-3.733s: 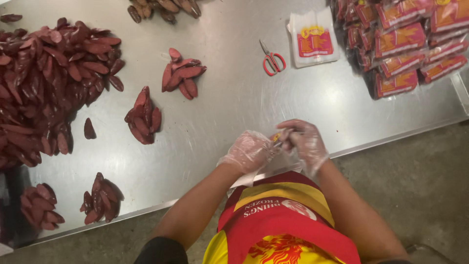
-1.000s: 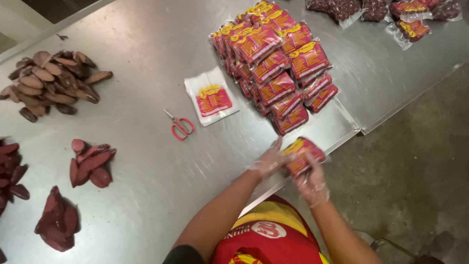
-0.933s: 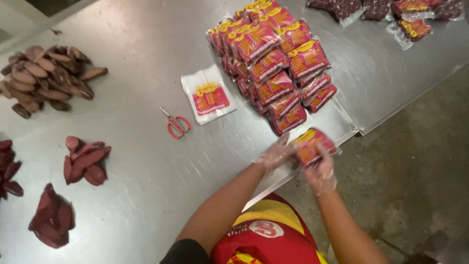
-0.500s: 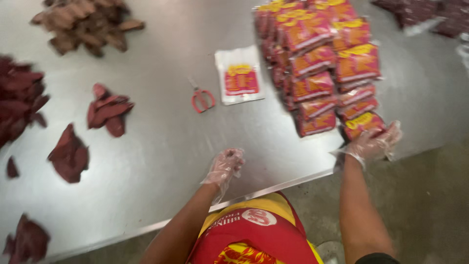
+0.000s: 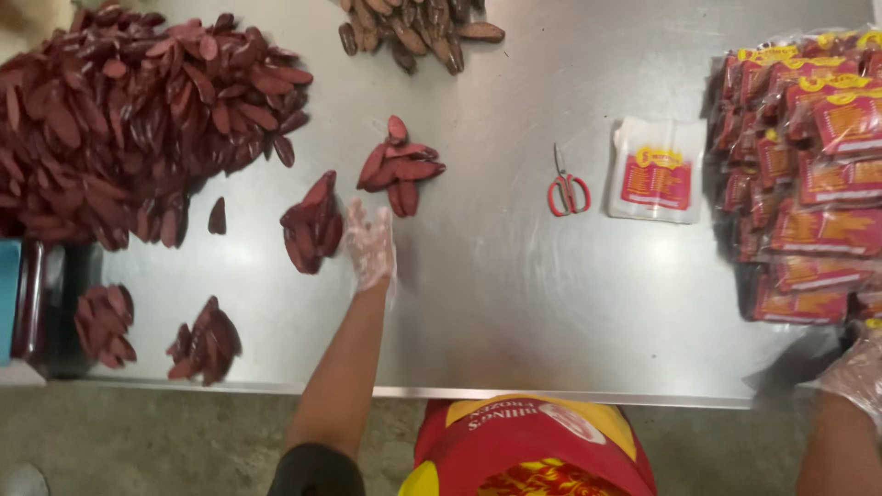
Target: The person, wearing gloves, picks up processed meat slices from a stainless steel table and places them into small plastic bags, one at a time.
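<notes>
Bare concrete floor (image 5: 184, 441) along bottom of frame, below steel table (image 5: 514, 303) edge. Right hand (image 5: 854, 372) gloved at lower right off the table edge, finger state not discernible. Left hand (image 5: 370, 243) centre-left, fingers spread flat, touching small sausage stack (image 5: 312, 225). Open steel mid-frame. Beyond: red scissors (image 5: 568, 188), bag pile (image 5: 654, 170), packed packets (image 5: 808, 174) far right, large sausage heap (image 5: 129, 110) upper left.

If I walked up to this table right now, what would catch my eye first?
Probably the big heap of dark red, flat oval slices filling the far left of the shiny steel table, with smaller clusters set out near it. At the right edge lies a stack of red and yellow sealed packets. Between them, the left hand in a thin clear glove rests beside one small pile of slices, and red-handled scissors lie further right.
</notes>
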